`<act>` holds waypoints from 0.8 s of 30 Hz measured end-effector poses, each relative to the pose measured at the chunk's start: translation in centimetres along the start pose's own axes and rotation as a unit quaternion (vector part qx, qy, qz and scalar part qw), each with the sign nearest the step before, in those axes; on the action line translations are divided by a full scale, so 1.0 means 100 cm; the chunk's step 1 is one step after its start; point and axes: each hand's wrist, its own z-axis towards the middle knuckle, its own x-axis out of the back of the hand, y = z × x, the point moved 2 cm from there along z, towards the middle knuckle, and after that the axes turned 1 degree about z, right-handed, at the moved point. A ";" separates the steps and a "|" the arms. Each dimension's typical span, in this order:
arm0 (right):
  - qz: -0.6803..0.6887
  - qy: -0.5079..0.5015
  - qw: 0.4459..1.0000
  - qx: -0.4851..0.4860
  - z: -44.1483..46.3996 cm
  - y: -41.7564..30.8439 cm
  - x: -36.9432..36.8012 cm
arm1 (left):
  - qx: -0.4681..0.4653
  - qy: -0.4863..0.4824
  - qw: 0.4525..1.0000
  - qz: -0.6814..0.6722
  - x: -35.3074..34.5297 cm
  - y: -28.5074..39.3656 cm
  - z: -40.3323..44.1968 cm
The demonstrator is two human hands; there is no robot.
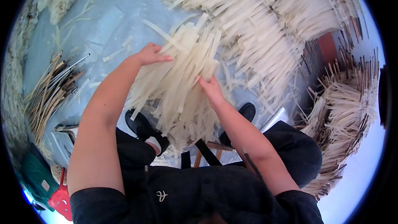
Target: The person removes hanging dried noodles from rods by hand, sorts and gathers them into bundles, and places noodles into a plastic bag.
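Observation:
A loose heap of pale, flat strips (178, 87) lies in front of me, between and above my black shoes. At the heap's upper left is my left hand (155, 54), thumb and fingers apart, its thumb touching the strips. My right hand (210, 89) is at the heap's right side, its fingertips against the strips and partly hidden among them. Whether it grips any strip is too unclear to tell.
Long rows of pale strips (257, 29) cover the upper right. More strips with brown sticks (344, 112) are stacked at the right. Thin sticks (56, 95) lie at the left on the grey floor (124, 16). A red object (62, 201) is at the lower left.

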 end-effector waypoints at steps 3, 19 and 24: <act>0.072 -0.017 0.997 0.009 -0.005 -0.002 -0.003 | -0.057 -0.052 0.990 -0.114 -0.004 0.010 -0.010; 0.192 -0.166 0.967 -0.026 -0.029 -0.023 0.019 | -0.041 -0.092 0.930 -0.352 -0.025 0.096 -0.096; 0.282 -0.183 0.940 -0.056 -0.034 -0.039 0.027 | -0.096 0.104 0.978 -0.150 -0.013 0.143 -0.120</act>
